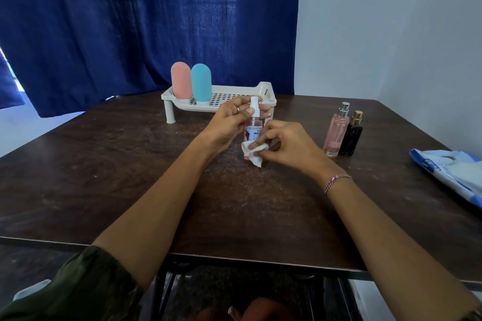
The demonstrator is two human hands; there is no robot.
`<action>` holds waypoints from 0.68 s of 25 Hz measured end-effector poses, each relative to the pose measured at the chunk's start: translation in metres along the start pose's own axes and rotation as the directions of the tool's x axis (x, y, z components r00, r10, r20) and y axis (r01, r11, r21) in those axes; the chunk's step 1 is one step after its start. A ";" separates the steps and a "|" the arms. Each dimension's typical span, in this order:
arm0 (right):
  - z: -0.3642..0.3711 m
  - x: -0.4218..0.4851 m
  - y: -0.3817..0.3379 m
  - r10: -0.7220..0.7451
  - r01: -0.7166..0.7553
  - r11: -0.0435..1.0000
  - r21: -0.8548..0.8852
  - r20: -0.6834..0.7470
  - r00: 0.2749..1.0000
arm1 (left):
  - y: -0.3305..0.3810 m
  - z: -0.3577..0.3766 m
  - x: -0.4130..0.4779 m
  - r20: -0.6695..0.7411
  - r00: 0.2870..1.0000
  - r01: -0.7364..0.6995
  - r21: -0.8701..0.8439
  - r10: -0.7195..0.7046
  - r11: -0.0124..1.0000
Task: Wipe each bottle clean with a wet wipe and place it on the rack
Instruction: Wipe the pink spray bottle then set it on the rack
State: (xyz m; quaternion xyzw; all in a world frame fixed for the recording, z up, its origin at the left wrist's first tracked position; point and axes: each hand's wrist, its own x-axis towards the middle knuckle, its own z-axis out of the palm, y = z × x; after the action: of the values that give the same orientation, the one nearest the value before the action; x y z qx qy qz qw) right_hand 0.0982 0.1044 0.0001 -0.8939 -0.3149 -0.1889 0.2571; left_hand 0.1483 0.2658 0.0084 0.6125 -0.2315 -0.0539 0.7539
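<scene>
Five bottles in all: one spray bottle (252,122) between the fingers, two capsule bottles (181,84) on one rack (234,98) beyond the fingertips, two perfume bottles (336,130) right of them, one wipe (254,152), one wipe pack (453,172).

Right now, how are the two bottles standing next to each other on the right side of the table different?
The pink bottle is see-through and taller; the black bottle is dark, opaque and shorter. The pink bottle has a silver sprayer top; the black bottle has a gold one. The pink bottle stands nearer the hands, the black bottle just to its right. Both stand upright on the table, side by side, not yet on the rack.
</scene>
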 end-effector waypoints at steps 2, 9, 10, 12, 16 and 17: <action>0.000 0.001 0.000 -0.019 0.020 1.000 0.004 -0.126 0.992 | 0.000 0.002 -0.002 0.041 0.999 -0.016 -0.017 0.017 1.000; -0.003 0.001 -0.006 -0.059 0.043 0.998 -0.051 -0.371 0.927 | -0.001 0.005 -0.003 0.156 0.987 -0.029 -0.055 0.038 0.998; -0.003 0.002 -0.006 -0.055 0.031 0.997 -0.077 -0.345 0.937 | -0.001 0.005 -0.003 0.158 0.987 -0.028 -0.061 0.037 0.998; -0.003 0.003 -0.006 -0.037 0.006 0.995 -0.103 -0.298 0.954 | 0.000 0.004 -0.003 0.156 0.987 -0.018 -0.076 0.029 0.997; -0.007 0.002 0.002 0.016 -0.026 0.999 -0.027 -0.311 0.950 | 0.000 0.003 -0.003 0.162 0.987 -0.006 -0.084 0.019 0.996; -0.008 0.001 0.005 0.034 -0.040 0.999 -0.013 -0.318 0.948 | 0.001 0.003 -0.004 0.160 0.987 -0.003 -0.088 0.017 0.996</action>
State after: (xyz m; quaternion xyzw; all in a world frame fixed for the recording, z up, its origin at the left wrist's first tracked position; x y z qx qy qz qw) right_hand 0.1006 0.0970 0.0052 -0.8601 -0.2507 -0.3282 0.2994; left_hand 0.1435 0.2646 0.0084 0.5714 -0.2921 -0.1096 0.7591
